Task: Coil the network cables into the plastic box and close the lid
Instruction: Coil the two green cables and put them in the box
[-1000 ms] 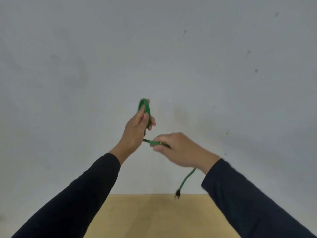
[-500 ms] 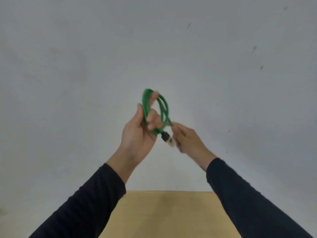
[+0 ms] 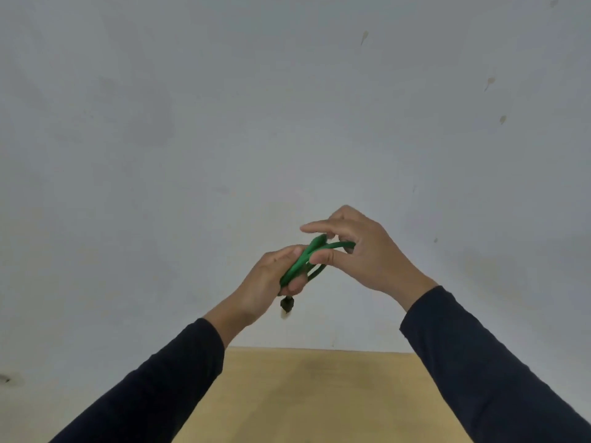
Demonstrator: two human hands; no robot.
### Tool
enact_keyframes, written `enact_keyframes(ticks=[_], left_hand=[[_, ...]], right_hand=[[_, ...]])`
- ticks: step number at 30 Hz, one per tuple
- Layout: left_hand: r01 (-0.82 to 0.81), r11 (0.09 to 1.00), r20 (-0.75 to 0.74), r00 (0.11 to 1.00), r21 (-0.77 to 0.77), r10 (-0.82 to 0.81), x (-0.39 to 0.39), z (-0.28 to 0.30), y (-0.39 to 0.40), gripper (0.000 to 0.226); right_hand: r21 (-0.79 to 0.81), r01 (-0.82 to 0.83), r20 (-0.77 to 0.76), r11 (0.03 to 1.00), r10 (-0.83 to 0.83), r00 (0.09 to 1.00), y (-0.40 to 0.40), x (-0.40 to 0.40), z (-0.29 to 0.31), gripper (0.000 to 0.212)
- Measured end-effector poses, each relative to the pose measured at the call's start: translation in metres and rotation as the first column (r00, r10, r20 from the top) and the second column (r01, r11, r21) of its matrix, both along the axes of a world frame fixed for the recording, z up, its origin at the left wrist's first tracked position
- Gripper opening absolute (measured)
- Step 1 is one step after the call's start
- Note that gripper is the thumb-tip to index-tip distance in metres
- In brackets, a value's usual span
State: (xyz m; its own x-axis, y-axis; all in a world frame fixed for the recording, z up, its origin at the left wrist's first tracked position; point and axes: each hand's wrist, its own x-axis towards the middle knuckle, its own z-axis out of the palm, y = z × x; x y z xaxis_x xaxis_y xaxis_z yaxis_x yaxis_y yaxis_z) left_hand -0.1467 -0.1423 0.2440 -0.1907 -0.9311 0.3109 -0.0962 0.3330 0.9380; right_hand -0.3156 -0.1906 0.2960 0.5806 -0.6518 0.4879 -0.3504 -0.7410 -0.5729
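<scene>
Both hands hold one coiled green cable in the air before a pale wall.

Left hand is closed around the cable at its lower end; right hand pinches the upper loops (fingers partly spread). One dark plug hangs just below the left hand, above one wooden table.

left hand: fist closed | right hand: fingers apparently pinching
</scene>
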Motion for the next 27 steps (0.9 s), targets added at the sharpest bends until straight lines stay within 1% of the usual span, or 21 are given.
enact_keyframes(ticks=[2,3,4,5,7,9,10,12,14,15,17,19,20,22,23,24,25,27], left_hand=[[0.060,0.998,-0.030,0.998,0.033,-0.059,0.002,0.005,0.000,0.035],[0.072,0.996,-0.023,0.997,0.044,-0.071,0.003,0.007,0.000,0.036],[0.050,0.998,0.002,0.999,0.049,-0.050,0.004,0.010,0.000,0.038],[-0.003,0.999,0.028,1.000,0.046,0.001,0.004,0.012,0.001,0.040],[-0.158,0.987,0.017,0.987,-0.003,0.158,0.001,0.013,0.001,0.040],[-0.318,0.941,-0.025,0.948,-0.120,0.317,-0.004,0.011,0.000,0.034],[-0.371,0.912,-0.040,0.928,-0.172,0.370,-0.006,0.008,0.000,0.029],[-0.411,0.885,-0.078,0.911,-0.217,0.404,-0.005,0.003,-0.002,0.024],[-0.414,0.886,-0.119,0.910,-0.209,0.397,0.001,-0.001,-0.003,0.025],[-0.409,0.891,-0.136,0.912,-0.198,0.388,0.005,-0.001,-0.003,0.026],[-0.389,0.905,-0.151,0.918,-0.172,0.366,0.012,-0.002,-0.002,0.026],[-0.356,0.922,-0.143,0.931,-0.148,0.337,0.015,-0.004,-0.001,0.026],[-0.340,0.930,-0.135,0.937,-0.141,0.322,0.015,-0.005,0.001,0.026],[-0.305,0.944,-0.123,0.949,-0.129,0.290,0.013,-0.007,0.003,0.027],[-0.290,0.949,-0.124,0.953,-0.123,0.275,0.011,-0.008,0.004,0.027],[-0.280,0.953,-0.136,0.955,-0.114,0.264,0.009,-0.008,0.005,0.026],[-0.275,0.956,-0.156,0.954,-0.105,0.257,0.007,-0.009,0.005,0.026],[-0.274,0.957,-0.195,0.948,-0.094,0.253,0.002,-0.009,0.003,0.026]], right_hand=[[-0.026,0.009,0.007,1.000,-0.008,1.000,0.001,0.002,-0.006,0.036],[-0.019,0.000,0.012,1.000,0.000,1.000,0.001,0.003,-0.008,0.037],[-0.014,-0.006,0.020,1.000,0.007,1.000,0.002,0.004,-0.009,0.037],[-0.005,-0.001,0.035,1.000,0.001,0.999,0.002,0.004,-0.010,0.036],[0.032,0.053,0.105,0.998,-0.057,0.993,0.003,0.006,-0.011,0.025],[0.145,0.119,0.218,0.982,-0.149,0.964,0.002,0.008,-0.015,0.016],[0.208,0.138,0.254,0.968,-0.189,0.949,0.002,0.008,-0.017,0.017],[0.287,0.128,0.227,0.949,-0.197,0.954,0.003,0.008,-0.022,0.021],[0.355,0.065,0.129,0.933,-0.117,0.985,0.004,0.003,-0.023,0.026],[0.366,0.049,0.055,0.929,-0.075,0.996,0.005,-0.001,-0.021,0.029],[0.324,0.056,-0.074,0.945,-0.034,0.997,0.004,-0.010,-0.018,0.035],[0.248,0.091,-0.104,0.964,-0.067,0.992,0.000,-0.016,-0.015,0.033],[0.177,0.123,-0.119,0.976,-0.103,0.987,-0.003,-0.018,-0.014,0.030],[-0.021,0.195,-0.175,0.981,-0.195,0.965,-0.008,-0.020,-0.014,0.024],[-0.077,0.221,-0.157,0.972,-0.231,0.960,-0.010,-0.019,-0.014,0.022],[-0.073,0.245,-0.097,0.967,-0.251,0.963,-0.011,-0.018,-0.015,0.021],[-0.022,0.263,-0.005,0.965,-0.263,0.965,-0.011,-0.015,-0.015,0.021],[0.106,0.281,0.173,0.954,-0.296,0.940,-0.009,-0.009,-0.019,0.022]])
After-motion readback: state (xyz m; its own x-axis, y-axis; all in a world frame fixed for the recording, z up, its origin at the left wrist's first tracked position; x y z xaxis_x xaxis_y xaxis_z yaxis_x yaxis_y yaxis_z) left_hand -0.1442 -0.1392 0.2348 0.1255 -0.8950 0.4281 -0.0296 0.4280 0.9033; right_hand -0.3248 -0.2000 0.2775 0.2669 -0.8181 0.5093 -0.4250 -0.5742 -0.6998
